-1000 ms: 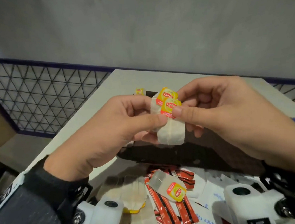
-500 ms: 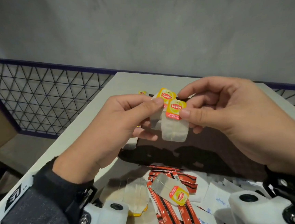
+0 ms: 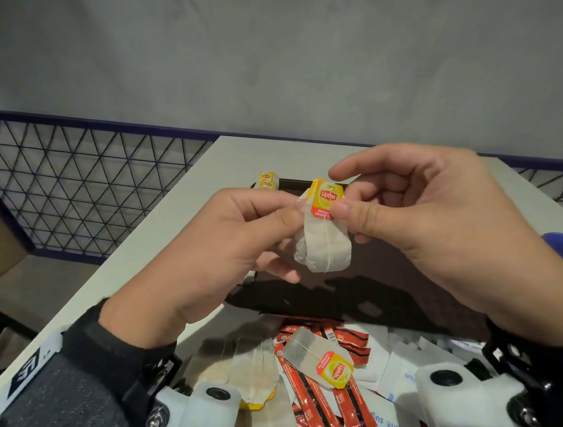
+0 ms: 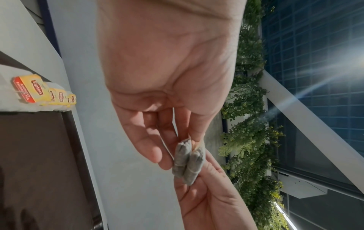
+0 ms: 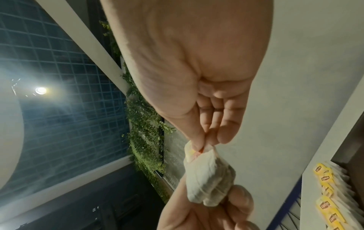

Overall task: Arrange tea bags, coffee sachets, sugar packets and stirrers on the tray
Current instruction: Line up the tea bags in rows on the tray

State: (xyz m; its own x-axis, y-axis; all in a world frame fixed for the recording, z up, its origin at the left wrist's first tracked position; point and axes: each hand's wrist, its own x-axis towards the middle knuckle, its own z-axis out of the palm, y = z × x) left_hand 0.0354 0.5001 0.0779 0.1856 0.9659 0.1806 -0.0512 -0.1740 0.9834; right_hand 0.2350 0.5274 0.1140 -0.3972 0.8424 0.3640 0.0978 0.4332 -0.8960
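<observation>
- Step: tea-bag stage. Two tea bags (image 3: pixel 323 240) held up together over the dark tray (image 3: pixel 397 264), between both hands; looks like they're being squared up or pulled apart before going down.
- Left hand (image 3: pixel 208 253): grip clamped on the bags' left edge, thumb + forefinger pinching the paper; other fingers curl loosely under. Palm faces right, wrist low over the counter (image 3: pixel 160 244).
- Right hand (image 3: pixel 427 221): grip clamped on the yellow tag (image 3: pixel 327 198) and top of the front bag, thumb on front, a finger behind. Forefinger lifted clear above the tag, touching nothing.
- In the left wrist view the bags (image 4: pixel 187 161) sit face to face, touching, hanging below the fingertips.
- Already on tray: row of tea bags (image 4: pixel 45 91) along its far-left edge, tags showing.
- Still loose on the counter near the body: more tea bags, red coffee sachets (image 3: pixel 323 397), white sugar packets (image 3: pixel 402 369). Stirrers: can't see any.
- Next, prob.: lower the pair to the row end, tags same way as the rest. Bags are limp, strings may snag, so ease each pinch off gently.
</observation>
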